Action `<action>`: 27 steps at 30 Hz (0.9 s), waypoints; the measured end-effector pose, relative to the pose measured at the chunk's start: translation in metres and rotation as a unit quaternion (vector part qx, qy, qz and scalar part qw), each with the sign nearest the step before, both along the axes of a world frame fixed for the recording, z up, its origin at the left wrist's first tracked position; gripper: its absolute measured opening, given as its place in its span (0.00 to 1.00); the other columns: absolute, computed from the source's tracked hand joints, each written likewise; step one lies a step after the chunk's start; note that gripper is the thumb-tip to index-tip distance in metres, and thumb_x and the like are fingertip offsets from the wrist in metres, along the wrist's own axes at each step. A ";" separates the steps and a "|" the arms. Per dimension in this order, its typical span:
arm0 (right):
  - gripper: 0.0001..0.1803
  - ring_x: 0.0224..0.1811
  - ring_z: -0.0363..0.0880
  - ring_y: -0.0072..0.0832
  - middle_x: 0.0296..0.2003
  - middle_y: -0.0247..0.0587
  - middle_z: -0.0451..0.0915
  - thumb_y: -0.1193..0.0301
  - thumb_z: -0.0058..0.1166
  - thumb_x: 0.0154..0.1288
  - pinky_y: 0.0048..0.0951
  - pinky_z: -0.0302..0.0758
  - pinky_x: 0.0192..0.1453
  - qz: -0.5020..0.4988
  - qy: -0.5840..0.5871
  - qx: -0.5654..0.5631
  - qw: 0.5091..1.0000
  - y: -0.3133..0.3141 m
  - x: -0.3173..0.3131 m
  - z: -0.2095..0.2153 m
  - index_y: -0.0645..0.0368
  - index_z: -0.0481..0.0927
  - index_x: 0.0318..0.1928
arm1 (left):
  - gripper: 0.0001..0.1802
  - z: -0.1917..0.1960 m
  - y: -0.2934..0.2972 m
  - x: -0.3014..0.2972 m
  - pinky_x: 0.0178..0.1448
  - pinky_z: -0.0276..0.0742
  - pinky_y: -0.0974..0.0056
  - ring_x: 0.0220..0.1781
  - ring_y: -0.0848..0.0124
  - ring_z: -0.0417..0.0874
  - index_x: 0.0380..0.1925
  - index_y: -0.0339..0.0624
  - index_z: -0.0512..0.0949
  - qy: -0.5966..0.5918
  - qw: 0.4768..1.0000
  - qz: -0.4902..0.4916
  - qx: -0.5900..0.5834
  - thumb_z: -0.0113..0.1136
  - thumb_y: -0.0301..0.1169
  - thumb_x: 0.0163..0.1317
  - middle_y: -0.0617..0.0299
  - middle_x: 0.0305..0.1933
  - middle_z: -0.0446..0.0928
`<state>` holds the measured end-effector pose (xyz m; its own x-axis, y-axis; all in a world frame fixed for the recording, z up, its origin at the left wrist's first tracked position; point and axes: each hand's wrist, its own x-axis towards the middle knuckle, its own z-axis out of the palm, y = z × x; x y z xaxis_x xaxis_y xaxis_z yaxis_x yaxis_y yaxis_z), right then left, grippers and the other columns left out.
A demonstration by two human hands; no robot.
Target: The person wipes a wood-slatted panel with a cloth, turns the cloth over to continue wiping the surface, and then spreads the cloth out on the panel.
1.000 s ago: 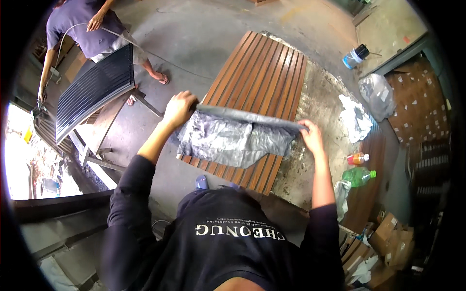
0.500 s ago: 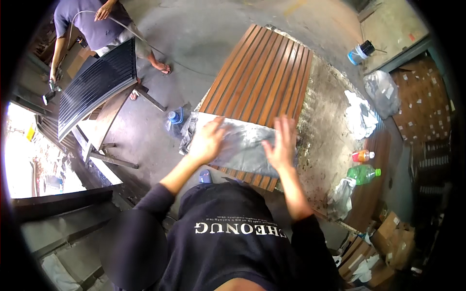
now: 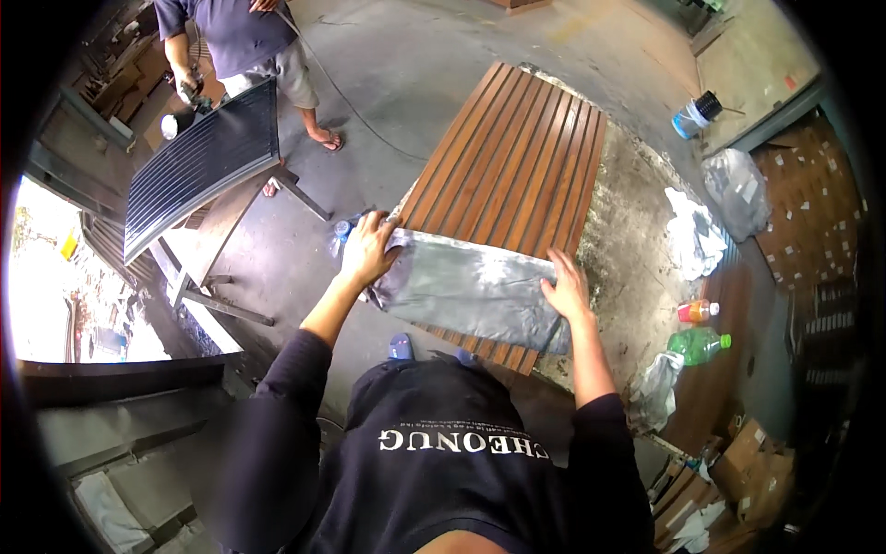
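Observation:
A slatted brown wooden panel lies in front of me. Across its near part is a crinkled grey sheet, perhaps plastic film, with several slats showing below it. My left hand grips the sheet's far left corner, its fingers bent over the panel's left edge. At the far right corner, my right hand rests on the sheet with fingers stretched and thumb apart. The sheet lies fairly flat between both hands, with whitish patches along its far edge.
A co-worker holds a spray gun by a black slatted panel on a wooden stand. A blue-capped bottle stands left of my panel. Right are white cloth, an orange bottle, a green bottle and a bucket.
My hands have moved outward, from over the sheet to its two far corners. The sheet looks flatter. The co-worker's spray gun has moved up and right along the black panel.

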<state>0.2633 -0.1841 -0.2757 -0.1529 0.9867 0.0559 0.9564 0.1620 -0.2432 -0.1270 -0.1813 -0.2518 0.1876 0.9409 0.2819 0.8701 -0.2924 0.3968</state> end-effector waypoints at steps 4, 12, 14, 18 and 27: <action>0.35 0.55 0.70 0.40 0.51 0.43 0.73 0.64 0.66 0.45 0.37 0.68 0.57 0.012 0.049 -0.059 0.997 0.009 0.006 0.021 0.53 0.70 0.56 | 0.26 -0.026 0.023 -0.015 0.61 0.66 0.53 0.65 0.55 0.62 0.47 0.49 0.76 0.054 0.994 -0.047 -0.077 0.65 0.34 0.43 0.56 0.61 0.65; 0.16 0.44 0.76 0.33 0.39 0.35 0.77 0.62 0.67 0.47 0.35 0.73 0.49 -0.011 0.082 -0.120 0.989 0.022 0.023 0.084 0.53 0.80 0.37 | 0.09 0.026 0.047 -0.036 0.40 0.75 0.59 0.35 0.55 0.81 0.32 0.38 0.74 -0.109 0.989 -0.042 -0.096 0.57 0.25 0.48 0.50 0.31 0.79; 0.13 0.39 0.76 0.30 0.34 0.33 0.75 0.66 0.67 0.48 0.32 0.74 0.45 -0.008 0.093 -0.001 0.996 0.025 0.020 0.121 0.53 0.80 0.34 | 0.10 0.060 0.051 -0.039 0.39 0.75 0.64 0.34 0.65 0.82 0.35 0.37 0.73 -0.237 0.964 -0.053 -0.109 0.55 0.20 0.50 0.55 0.31 0.79; 0.13 0.36 0.77 0.32 0.32 0.35 0.75 0.81 0.60 0.45 0.30 0.73 0.38 0.008 0.122 0.148 0.981 0.037 0.023 0.148 0.58 0.77 0.34 | 0.20 0.111 0.028 -0.019 0.40 0.76 0.68 0.35 0.69 0.82 0.44 0.38 0.74 -0.258 0.964 -0.064 0.003 0.53 0.14 0.49 0.56 0.31 0.79; 0.45 0.70 0.48 0.48 0.67 0.46 0.51 0.58 0.68 0.43 0.68 0.39 0.67 -0.109 -0.013 0.007 0.994 -0.015 0.002 0.030 0.47 0.61 0.62 | 0.08 -0.024 -0.122 -0.006 0.45 0.68 0.58 0.41 0.61 0.75 0.29 0.46 0.78 0.008 0.999 -0.043 -0.033 0.62 0.28 0.46 0.59 0.35 0.76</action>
<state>0.2653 -0.1986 -0.2456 0.0632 0.9956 0.0694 0.9749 -0.0467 -0.2178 -0.1327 -0.3031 -0.2758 0.2723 0.9375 0.2168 0.8491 -0.3401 0.4042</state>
